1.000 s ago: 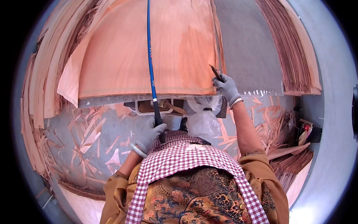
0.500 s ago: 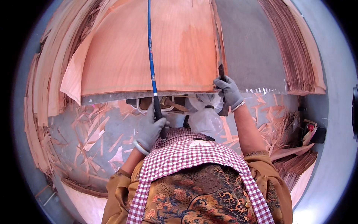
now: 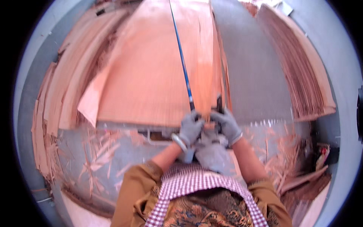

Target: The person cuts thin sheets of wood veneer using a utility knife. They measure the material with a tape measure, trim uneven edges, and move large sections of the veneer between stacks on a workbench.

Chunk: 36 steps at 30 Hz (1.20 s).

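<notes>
My gloved left hand (image 3: 189,130) is closed around the dark handle of a long blue rod (image 3: 181,56), which lies lengthwise over the pale orange veneer sheet (image 3: 143,83). Close to it, my gloved right hand (image 3: 228,126) grips a dark blade-like tool (image 3: 219,101) at the sheet's front right edge. A narrow, darker orange band (image 3: 203,75) of veneer runs beside the rod up from between my hands; whether my fingers also pinch it is blurred. Right of the sheet is a grey board surface (image 3: 253,75). A translucent plastic bag (image 3: 211,157) sits below my hands.
Layered veneer stacks stand at left (image 3: 81,64) and right (image 3: 298,68). Veneer scraps (image 3: 100,160) litter the grey surface below the front edge. A partly hidden tray (image 3: 155,142) is under that edge. A small pile of dark items (image 3: 323,155) lies at the lower right.
My right hand has come leftward and down, close to my left hand, which has moved right with the rod. The whole view has shifted and blurred.
</notes>
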Available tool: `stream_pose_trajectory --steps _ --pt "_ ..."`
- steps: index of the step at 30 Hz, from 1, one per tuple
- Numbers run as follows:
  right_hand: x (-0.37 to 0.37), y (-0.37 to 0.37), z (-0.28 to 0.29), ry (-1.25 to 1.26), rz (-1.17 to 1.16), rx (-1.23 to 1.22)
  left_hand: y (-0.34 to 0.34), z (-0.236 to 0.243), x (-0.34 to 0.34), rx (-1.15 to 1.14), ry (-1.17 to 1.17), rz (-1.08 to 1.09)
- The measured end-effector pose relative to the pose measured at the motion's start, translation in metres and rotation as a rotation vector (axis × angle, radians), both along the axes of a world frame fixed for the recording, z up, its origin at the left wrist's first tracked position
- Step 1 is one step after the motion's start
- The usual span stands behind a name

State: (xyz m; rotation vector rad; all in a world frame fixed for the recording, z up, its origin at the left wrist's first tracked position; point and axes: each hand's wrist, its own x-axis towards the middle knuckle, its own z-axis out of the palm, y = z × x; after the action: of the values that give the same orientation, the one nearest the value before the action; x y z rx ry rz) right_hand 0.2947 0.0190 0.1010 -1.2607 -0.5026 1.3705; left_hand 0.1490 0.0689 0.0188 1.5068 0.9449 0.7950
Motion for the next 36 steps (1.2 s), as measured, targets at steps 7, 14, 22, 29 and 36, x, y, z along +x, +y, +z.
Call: stream_pose_trajectory --steps 7,14,22,29,36 --pt "0.0 0.04 -0.03 -0.387 0.064 0.053 -0.012 -0.002 -0.012 0.038 -0.086 0.071" --pt "-0.062 0.095 0.038 -0.291 0.314 0.362 -0.062 -0.017 -0.155 -0.134 0.106 0.103" --pt "-0.213 0.234 0.053 -0.558 0.684 0.387 -0.092 -0.023 -0.211 0.194 0.733 0.069" --pt "-0.264 0.266 0.001 -0.853 1.009 0.291 -0.054 0.01 -0.179 0.248 0.691 -0.036" --pt "-0.1 0.171 -0.006 -0.129 0.582 0.096 -0.031 0.054 -0.157 0.003 0.45 -0.141"
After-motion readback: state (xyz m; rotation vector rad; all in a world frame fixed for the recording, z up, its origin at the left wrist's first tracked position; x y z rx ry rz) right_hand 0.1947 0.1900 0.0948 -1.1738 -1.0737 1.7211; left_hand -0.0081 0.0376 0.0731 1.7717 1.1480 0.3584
